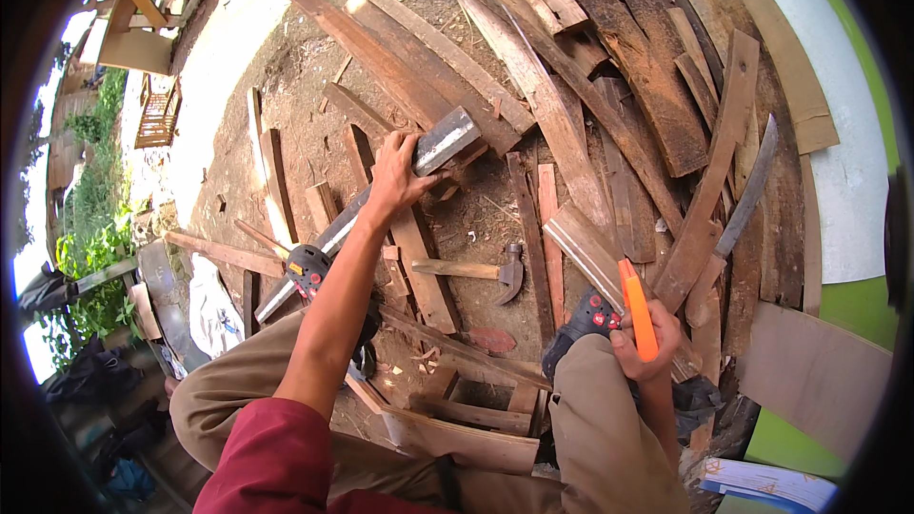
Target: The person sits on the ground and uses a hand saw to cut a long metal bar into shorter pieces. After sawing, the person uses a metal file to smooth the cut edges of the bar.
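My left hand (400,171) is wrapped round the upper part of a long squared wooden beam (446,140) with grey and whitish faces. The beam slants down to the left, reaching my left shoe (307,269). In my right hand (649,343), beside my right knee, is a tool with a bright orange handle (640,312); its working part cannot be made out. Just beyond it lies a board with pale lengthwise stripes (583,247), its near end by my right shoe (583,319). Between my feet, a claw hammer (466,269) with a wooden handle rests on the ground.
Old planks (657,86) lie heaped at the far right. A machete (747,195) with a long dark blade leans among them. Near me sits a small wooden frame (476,409). A white cloth (215,309) and green plants (90,257) are at left; a plywood sheet (814,366) lies right.
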`<act>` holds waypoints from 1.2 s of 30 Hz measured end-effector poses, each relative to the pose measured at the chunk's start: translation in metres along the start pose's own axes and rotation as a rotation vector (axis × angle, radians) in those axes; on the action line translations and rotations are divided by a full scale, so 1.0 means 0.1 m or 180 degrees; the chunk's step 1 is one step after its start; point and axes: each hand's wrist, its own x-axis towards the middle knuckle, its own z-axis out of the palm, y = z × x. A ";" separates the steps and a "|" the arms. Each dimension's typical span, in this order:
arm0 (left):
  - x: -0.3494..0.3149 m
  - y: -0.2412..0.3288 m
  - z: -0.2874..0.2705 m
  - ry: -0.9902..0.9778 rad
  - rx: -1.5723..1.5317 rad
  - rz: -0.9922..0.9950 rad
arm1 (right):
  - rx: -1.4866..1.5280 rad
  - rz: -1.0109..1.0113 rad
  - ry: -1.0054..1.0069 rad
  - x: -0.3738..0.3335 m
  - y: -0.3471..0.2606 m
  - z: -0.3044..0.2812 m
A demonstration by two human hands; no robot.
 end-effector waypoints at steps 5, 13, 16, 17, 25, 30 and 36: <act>-0.13 -0.16 0.02 0.0400 -0.0089 -0.0077 | 0.0309 0.0341 -0.0347 0.09 -0.03 0.25; -0.13 -0.20 0.20 0.0477 0.0471 -0.0281 | 0.0140 0.0738 -0.0857 0.46 -0.36 0.65; -0.08 -0.18 0.18 0.0449 0.0330 -0.0296 | -0.0238 0.0121 -0.0880 0.76 -0.48 0.79; -0.07 -0.18 0.18 0.0444 0.0284 -0.0274 | -0.0163 0.0029 -0.0814 0.87 -0.49 0.82; -0.06 -0.24 0.16 0.0487 -0.0035 -0.0479 | -0.0111 0.0151 -0.0889 1.42 -0.71 1.18; 0.22 -0.06 0.21 0.0363 -0.0512 -0.1904 | -0.0405 -0.0362 -0.0300 1.24 0.22 1.73; 0.30 -0.01 0.28 0.0220 -0.0071 -0.2066 | -0.0721 -0.0529 0.0122 1.08 0.31 2.00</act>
